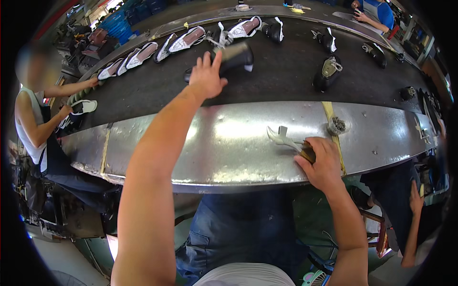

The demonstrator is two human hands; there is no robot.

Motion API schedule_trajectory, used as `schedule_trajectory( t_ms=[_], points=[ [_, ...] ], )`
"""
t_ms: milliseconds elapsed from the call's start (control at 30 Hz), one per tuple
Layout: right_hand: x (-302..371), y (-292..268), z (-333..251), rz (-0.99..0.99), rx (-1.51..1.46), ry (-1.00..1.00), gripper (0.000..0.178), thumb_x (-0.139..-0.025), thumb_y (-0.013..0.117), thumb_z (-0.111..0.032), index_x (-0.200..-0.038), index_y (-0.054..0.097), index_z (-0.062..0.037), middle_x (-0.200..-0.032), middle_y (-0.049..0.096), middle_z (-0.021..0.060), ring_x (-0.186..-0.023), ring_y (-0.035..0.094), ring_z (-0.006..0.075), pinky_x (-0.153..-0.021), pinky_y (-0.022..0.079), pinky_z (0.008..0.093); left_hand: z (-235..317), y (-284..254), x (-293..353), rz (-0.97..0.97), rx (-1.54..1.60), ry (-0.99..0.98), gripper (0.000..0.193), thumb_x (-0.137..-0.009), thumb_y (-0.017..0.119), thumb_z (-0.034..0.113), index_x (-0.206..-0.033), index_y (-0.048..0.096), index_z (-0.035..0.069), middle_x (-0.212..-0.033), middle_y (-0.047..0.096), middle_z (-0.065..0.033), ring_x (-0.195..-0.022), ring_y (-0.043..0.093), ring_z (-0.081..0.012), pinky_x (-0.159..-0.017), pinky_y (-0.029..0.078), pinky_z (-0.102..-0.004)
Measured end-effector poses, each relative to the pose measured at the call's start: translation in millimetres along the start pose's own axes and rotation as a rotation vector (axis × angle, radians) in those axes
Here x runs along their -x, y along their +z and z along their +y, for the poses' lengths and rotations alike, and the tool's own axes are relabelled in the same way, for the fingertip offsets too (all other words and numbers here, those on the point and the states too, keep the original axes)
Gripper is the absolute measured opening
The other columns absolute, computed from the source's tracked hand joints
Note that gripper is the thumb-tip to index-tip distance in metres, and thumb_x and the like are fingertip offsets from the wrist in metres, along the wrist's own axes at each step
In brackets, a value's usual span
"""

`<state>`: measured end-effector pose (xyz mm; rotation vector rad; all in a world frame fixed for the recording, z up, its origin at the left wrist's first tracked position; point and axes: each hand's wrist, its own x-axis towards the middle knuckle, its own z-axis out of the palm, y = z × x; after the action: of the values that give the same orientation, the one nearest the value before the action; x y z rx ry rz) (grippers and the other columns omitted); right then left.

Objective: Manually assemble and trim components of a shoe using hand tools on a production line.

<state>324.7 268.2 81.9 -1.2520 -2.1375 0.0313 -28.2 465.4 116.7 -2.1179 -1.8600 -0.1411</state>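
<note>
white shoes (180, 44) line the dark belt's (281, 78) far side; the left hand (208, 78), splayed open, has a blurred black shoe (238, 61) just beyond and right, contact unclear; over the metal worktop (229, 155), pincers (287, 141) sit clasped in the right hand (324, 159).

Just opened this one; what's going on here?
The person's left hand is stretched out over a dark belt, at a blurred black shoe; whether it grips the shoe is unclear. The right hand holds a pincer-like tool over the metal ledge, near a small cup of dark bits. White shoes line the belt's far side, and a co-worker reaches in from the left.
</note>
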Motion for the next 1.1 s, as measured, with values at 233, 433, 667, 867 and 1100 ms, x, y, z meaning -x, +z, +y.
schedule_trajectory(
  t_ms=[233, 433, 667, 867, 1100],
  points=[
    [1, -7, 5, -0.054, 0.006, 0.064, 0.052, -0.075, 0.082, -0.029, -0.114, 0.061, -0.0039, -0.109, 0.064, 0.0146, -0.099, 0.059, 0.0364, -0.089, 0.044, 0.0469, -9, 28, -19, -0.103, 0.723, -0.139, 0.063, -0.1, 0.052, 0.034, -0.151, 0.033, 0.002, -0.122, 0.067, -0.0215, -0.112, 0.064, -0.0395, -0.1, 0.048, -0.0425],
    [-3, -5, 1, -0.092, 0.025, 0.08, 0.054, -0.072, 0.084, -0.031, -0.113, 0.061, -0.003, -0.108, 0.063, 0.0156, -0.098, 0.059, 0.0371, -0.088, 0.045, 0.0474, -138, 98, -42, 0.329, 0.675, -0.481, 0.048, -0.096, 0.06, 0.028, -0.138, 0.054, 0.004, -0.126, 0.065, -0.0216, -0.118, 0.062, -0.0362, -0.103, 0.047, -0.0419],
    [4, -8, 3, -0.159, 0.065, 0.115, 0.057, -0.073, 0.083, -0.034, -0.114, 0.059, -0.0014, -0.101, 0.061, 0.0175, -0.09, 0.058, 0.0375, -0.079, 0.046, 0.0483, -217, 136, -97, 0.249, 0.426, -0.701, 0.071, -0.09, 0.062, 0.056, -0.149, 0.046, 0.02, -0.162, 0.021, -0.0252, -0.151, 0.018, -0.0416, -0.119, 0.027, -0.0495],
    [1, -2, -1, -0.194, 0.105, 0.098, 0.058, -0.08, 0.075, -0.042, -0.109, 0.056, 0.0045, -0.095, 0.058, 0.0195, -0.083, 0.055, 0.0351, -0.073, 0.045, 0.0461, -242, 151, -156, 0.134, 0.472, -0.738, 0.094, -0.074, 0.065, 0.08, -0.152, 0.044, 0.031, -0.165, 0.0, -0.0251, -0.152, -0.005, -0.0447, -0.12, 0.016, -0.058],
    [-6, -1, -11, -0.238, 0.14, 0.14, 0.053, -0.079, 0.075, -0.037, -0.107, 0.055, 0.003, -0.092, 0.056, 0.0185, -0.08, 0.054, 0.0339, -0.073, 0.044, 0.0451, -229, 127, -200, -0.239, 0.44, -0.711, 0.108, -0.074, 0.05, 0.091, -0.148, 0.049, 0.013, -0.156, 0.028, -0.0242, -0.138, 0.036, -0.0414, -0.109, 0.039, -0.0474]
  ],
)
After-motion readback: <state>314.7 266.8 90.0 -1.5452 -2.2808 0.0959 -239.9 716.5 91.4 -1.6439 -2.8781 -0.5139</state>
